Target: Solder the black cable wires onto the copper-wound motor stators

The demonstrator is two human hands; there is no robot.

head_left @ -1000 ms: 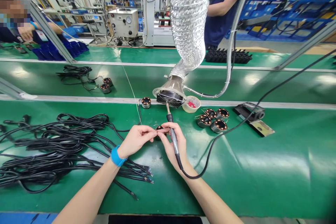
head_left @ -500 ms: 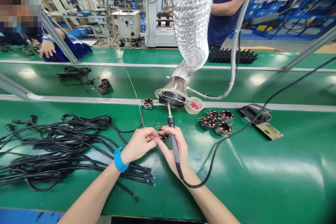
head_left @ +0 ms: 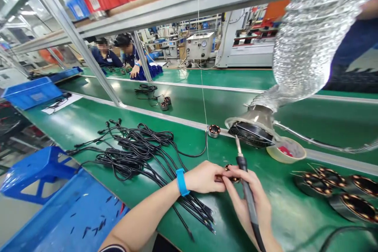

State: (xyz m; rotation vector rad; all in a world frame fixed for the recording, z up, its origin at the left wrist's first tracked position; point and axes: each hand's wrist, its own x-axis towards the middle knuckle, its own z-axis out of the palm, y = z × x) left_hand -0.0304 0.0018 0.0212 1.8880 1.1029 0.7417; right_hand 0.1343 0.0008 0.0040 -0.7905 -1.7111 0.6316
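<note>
Left hand (head_left: 205, 177), right hand (head_left: 260, 201): fingers pinched together by wound ring (head_left: 235, 180), contents unclear; right cradles soldering iron (head_left: 249, 199), tip best clear of skin.

head-worn view | from above the bench | facing forward and down | tilted sideways

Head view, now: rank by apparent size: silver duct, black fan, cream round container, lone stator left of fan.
1. Silver duct
2. Black fan and cream round container: too alike to rank
3. Lone stator
</note>
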